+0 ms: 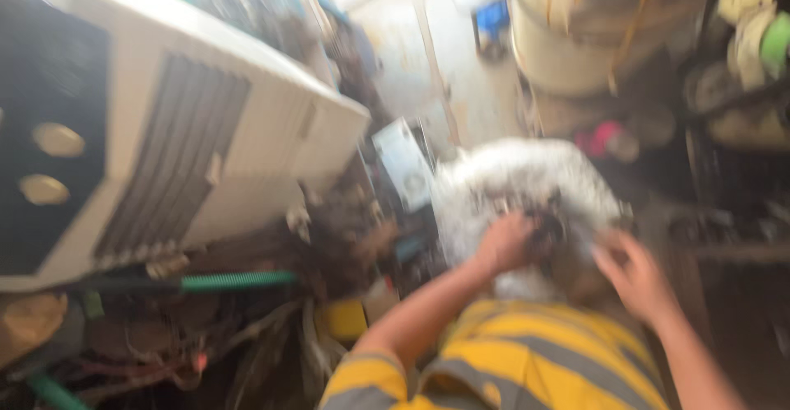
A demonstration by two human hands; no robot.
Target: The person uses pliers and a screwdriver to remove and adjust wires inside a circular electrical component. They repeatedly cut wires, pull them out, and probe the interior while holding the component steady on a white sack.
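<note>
The view is heavily blurred. A white plastic bag [527,175] lies open on the floor in front of me, with dark small parts inside. My left hand [504,244] is down in the bag's mouth, its fingers curled around a dark piece [550,227]. At the bag's right edge is my right hand [635,274], fingers spread and holding nothing that I can make out. My yellow and grey striped shirt [527,361] fills the bottom of the view.
A large white appliance casing with a grille [173,138] stands at the left. Below it lie tangled wires, a green hose [234,280] and a yellow block [346,319]. A cream drum [559,48] stands at the back, and dark cluttered shelves [741,114] are on the right.
</note>
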